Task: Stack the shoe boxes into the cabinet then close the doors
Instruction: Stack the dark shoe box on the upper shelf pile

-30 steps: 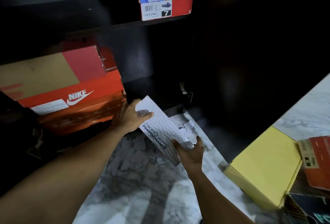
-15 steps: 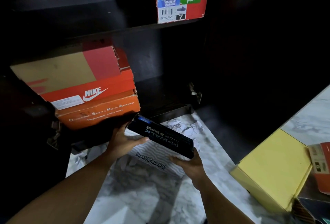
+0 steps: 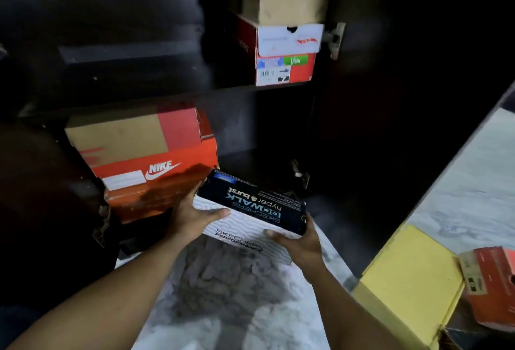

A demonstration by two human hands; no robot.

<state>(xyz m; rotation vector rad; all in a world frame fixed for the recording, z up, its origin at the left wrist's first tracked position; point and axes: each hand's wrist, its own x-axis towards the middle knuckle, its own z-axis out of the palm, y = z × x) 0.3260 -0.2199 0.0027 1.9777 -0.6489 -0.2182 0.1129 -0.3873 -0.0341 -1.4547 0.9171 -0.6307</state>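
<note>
Both hands, left hand [image 3: 192, 217] and right hand [image 3: 302, 246], clasp the shoe box [image 3: 250, 216] between them at its ends, near the cabinet [image 3: 139, 93].

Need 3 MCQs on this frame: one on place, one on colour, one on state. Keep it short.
1. Where is the Nike box?
A. on the floor at right
B. in the cabinet, lower left, on top of an orange box
C. on the top shelf

2. What colour is the box on the floor at right?
A. yellow
B. green
C. white

3. How is the Skechers box held?
A. by the left hand only
B. by nobody
C. by both hands

Answers:
1 B: it sits low at left, on the orange one.
2 A: its lid is plain yellow.
3 C: the left hand and right hand hold opposite sides.
</note>
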